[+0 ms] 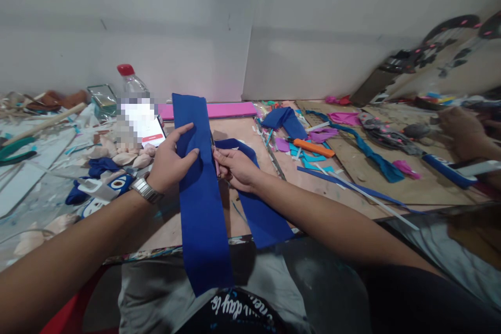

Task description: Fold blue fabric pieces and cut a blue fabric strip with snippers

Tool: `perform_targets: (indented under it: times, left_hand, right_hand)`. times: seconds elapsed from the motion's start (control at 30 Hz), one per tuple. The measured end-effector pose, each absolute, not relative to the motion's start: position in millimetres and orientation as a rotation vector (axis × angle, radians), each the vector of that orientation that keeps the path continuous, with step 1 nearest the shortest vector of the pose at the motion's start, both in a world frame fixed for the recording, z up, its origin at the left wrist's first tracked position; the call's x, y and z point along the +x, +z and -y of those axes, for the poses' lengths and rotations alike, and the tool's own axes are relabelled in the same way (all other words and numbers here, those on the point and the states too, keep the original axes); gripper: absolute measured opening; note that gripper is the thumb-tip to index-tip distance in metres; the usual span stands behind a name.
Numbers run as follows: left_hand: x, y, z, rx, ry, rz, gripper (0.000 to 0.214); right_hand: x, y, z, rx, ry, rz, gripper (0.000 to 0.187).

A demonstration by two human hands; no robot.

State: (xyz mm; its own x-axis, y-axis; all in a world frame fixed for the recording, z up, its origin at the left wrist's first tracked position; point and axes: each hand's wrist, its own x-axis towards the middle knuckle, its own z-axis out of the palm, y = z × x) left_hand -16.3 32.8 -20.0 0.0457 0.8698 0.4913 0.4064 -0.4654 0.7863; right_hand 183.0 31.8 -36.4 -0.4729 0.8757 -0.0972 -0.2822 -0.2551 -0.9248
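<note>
A long blue fabric strip (pixel 203 203) runs from the back of the table to below its front edge. Across its left side lies my left hand (pixel 172 159), thumb and index finger on the cloth; the other fingers are hidden. At the strip's right edge, my right hand (pixel 237 167) is closed around a slim tool (pixel 217 164) with a pinkish end and a dark, thin tip; its exact kind is unclear. Another blue strip (pixel 266 222) passes under my right wrist and hangs at the table edge.
A lit phone (pixel 146 125) leans by a red-capped bottle (pixel 135 83) at left. Right of my hands lie an orange cutter (pixel 313 147), fabric scraps and a blue folded cloth (pixel 287 121). A co-worker's hand (pixel 465 130) is at far right, near a blue-and-white tube (pixel 448 169).
</note>
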Motion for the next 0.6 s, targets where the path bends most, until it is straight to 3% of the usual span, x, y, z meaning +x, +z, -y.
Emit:
perform_targets:
  times: [0.6]
  left_hand:
    - [-15.1,-18.4,-30.3,1.907,1.416,-1.257,0.068]
  right_hand:
    - [179.2,-34.9,-28.3,-0.751,1.848,1.126,0.045]
